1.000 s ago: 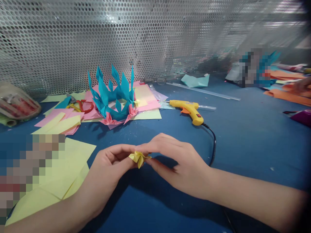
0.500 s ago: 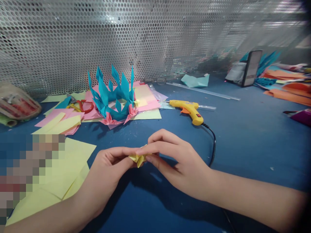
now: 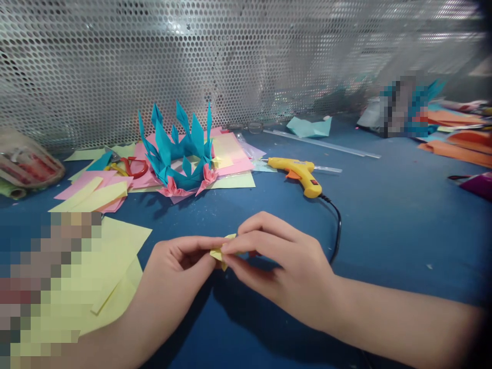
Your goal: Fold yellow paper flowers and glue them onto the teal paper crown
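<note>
A small folded piece of yellow paper (image 3: 217,254) is pinched between both hands above the blue table. My left hand (image 3: 175,271) grips its left side between thumb and forefinger. My right hand (image 3: 284,266) holds the other side with thumb and fingertips, which cover much of the paper. Behind the hands stands a blue folded-paper crown (image 3: 187,159) with pink paper pieces (image 3: 175,188) at its base. Loose yellow sheets (image 3: 123,236) lie beside my left forearm.
A yellow glue gun (image 3: 295,171) with a black cord (image 3: 339,225) lies beyond my right hand. Red-handled scissors (image 3: 135,167) rest on pink and yellow paper at left. A clear glue stick (image 3: 323,143) and a pale blue folded paper (image 3: 309,127) lie near the perforated metal wall (image 3: 246,61).
Both hands have shifted slightly right and down with the yellow paper. My right fingertips now cover more of its front, and its folded points show less.
</note>
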{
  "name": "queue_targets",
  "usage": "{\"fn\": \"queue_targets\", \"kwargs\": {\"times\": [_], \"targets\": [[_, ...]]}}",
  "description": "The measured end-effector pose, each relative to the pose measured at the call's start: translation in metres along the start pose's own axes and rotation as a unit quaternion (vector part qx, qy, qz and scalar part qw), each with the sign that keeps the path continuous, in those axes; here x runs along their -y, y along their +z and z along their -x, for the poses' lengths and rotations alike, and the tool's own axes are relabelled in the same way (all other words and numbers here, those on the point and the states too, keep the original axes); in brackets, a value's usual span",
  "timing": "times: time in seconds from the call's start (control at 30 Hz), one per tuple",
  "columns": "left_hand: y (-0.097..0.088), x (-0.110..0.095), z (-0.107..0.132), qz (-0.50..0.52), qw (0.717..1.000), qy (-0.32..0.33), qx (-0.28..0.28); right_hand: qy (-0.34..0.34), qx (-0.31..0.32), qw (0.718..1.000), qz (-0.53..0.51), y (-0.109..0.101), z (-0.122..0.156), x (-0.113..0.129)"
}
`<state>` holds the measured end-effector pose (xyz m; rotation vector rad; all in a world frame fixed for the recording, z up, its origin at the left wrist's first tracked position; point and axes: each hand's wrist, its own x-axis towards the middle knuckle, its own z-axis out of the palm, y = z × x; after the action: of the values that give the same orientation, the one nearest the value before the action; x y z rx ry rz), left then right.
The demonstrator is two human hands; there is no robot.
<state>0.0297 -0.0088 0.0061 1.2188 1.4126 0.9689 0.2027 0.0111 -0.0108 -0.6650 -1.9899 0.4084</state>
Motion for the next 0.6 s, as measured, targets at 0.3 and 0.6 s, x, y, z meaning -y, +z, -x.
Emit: {"fn": "queue_targets", "kwargs": {"times": [0.3,0.6], "targets": [[0.0014,0.0008,0.0014,0.043,0.999,-0.01,-0.024,0.036,0.003,0.998,0.059,-0.0025,-0.0043,0.0043],[0.0027,0.0073,-0.0009,0.094,0.994,-0.048,-0.03,-0.002,0.033,0.995,0.089,-0.0067,-0.006,0.0042]]}}
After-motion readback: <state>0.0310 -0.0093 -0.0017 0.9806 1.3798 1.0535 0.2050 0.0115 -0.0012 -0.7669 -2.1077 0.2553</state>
